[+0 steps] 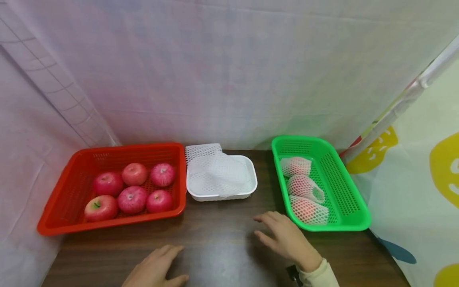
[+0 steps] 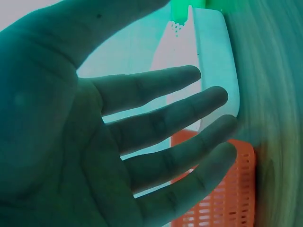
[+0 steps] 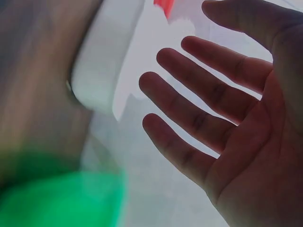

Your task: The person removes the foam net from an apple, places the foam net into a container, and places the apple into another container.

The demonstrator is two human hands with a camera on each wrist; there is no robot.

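Observation:
Over the near part of the table, my left hand [image 1: 155, 268] holds nothing, its fingers spread in the left wrist view. My right hand [image 1: 283, 237], also holding nothing, hovers just left of the green basket [image 1: 353, 197]. In that basket lie three apples in white foam nets [image 1: 303, 187], along its left side. Several bare red apples [image 1: 132, 199] sit in the red basket [image 1: 111, 225] at the left. Between the baskets stands a white tray [image 1: 247, 179] with white foam nets [image 1: 218, 171] heaped in it, one hanging over its back left corner.
A brown wooden table [image 1: 215, 231] bears everything. Pale cloth [image 1: 229, 71] hangs behind it and at both sides, the right one printed with yellow shapes [image 1: 376, 149]. A dark band [image 1: 294, 275] shows at my right wrist.

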